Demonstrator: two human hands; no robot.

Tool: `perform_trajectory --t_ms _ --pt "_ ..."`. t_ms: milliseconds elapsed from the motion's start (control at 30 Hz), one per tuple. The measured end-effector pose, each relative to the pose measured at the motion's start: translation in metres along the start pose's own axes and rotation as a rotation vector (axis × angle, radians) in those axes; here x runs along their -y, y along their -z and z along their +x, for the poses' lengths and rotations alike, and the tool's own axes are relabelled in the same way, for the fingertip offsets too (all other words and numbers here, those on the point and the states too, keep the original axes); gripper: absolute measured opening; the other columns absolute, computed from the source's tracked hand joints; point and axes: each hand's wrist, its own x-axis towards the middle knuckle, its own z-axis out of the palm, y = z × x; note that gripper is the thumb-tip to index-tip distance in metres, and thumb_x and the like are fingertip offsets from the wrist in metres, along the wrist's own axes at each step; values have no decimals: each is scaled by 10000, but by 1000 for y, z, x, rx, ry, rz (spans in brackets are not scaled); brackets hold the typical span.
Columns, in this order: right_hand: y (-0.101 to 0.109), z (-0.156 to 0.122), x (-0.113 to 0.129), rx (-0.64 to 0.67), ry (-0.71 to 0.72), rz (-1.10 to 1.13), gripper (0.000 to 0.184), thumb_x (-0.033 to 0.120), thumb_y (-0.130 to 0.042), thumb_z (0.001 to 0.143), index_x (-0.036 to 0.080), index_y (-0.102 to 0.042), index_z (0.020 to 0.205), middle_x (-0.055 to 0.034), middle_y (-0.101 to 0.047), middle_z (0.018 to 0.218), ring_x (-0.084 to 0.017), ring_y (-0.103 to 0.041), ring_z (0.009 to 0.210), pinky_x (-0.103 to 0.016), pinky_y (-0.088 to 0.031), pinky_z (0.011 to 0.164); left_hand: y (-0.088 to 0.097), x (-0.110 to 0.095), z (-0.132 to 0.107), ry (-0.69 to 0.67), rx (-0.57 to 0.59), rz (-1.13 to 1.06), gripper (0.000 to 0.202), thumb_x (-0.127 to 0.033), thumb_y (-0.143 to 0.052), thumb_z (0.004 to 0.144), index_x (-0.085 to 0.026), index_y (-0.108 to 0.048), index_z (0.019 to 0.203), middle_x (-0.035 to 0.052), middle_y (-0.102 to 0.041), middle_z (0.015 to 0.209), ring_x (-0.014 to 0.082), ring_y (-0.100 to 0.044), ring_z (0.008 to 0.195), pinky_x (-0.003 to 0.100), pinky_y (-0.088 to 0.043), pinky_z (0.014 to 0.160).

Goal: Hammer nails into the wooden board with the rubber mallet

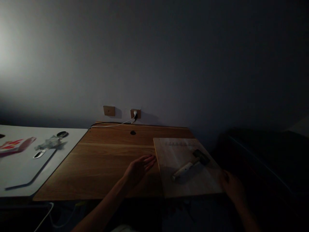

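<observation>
A pale square wooden board (180, 153) lies on the right part of the brown wooden table. On top of it rests a hammer (184, 170), its dark head toward the back right and its light handle slanting to the front left. Beside the board's left edge is my left hand (138, 169), fingers stretched out and the fingertips at the edge; whether they touch it is unclear. In deep shadow, my right hand (233, 187) grips the board's right edge near the front corner. Its lower fingers are hard to make out.
The brown table (101, 164) stands against a wall with a plugged-in socket (135, 113) and cables along its back edge. On the left, a white table (77, 137) carries a flat scale (29, 167), crumpled plastic (51, 142) and a red-and-white packet (15, 145). Dark bulky shapes fill the right.
</observation>
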Motion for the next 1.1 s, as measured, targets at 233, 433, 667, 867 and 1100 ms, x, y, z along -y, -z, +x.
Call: perform_trajectory --t_ms 233,433,667,867,1100 --pt "-1 -3 3 48 -52 14 545 491 -394 806 119 -738 1008 -205 -778 998 -351 -739 899 -427 -565 800 -1 16 5 14 139 -83 315 -180 -574 851 -153 -695 1140 137 -691 1296 283 -602 1273 490 -247 1218" --pt "-3 4 -1 90 -65 -11 605 486 -360 830 69 -715 1086 -244 -755 1067 -359 -730 949 -439 -556 841 -9 16 2 57 187 -82 341 -173 -609 827 -135 -688 1157 154 -700 1261 315 -622 1232 503 -311 1151" --pt "-8 6 14 90 -20 -58 636 488 -336 885 32 -691 1153 -263 -733 1121 -370 -712 1008 -460 -534 912 -25 6 -8 63 219 -49 385 -193 -626 827 -147 -679 1205 147 -699 1272 308 -615 1234 459 -349 1108" --pt "-5 -5 29 50 -10 -41 573 464 -387 899 61 -680 1181 -243 -736 1121 -349 -719 964 -447 -544 874 -41 -8 -20 46 234 20 411 -201 -649 837 -165 -647 1246 168 -691 1283 326 -613 1237 470 -383 1080" --pt "-9 -22 63 -5 40 -132 518 413 -363 935 87 -663 1203 -230 -730 1099 -350 -696 1018 -476 -511 924 -58 -35 -40 -3 216 28 458 -262 -674 840 -170 -621 1285 174 -700 1266 359 -598 1258 504 -369 1086"
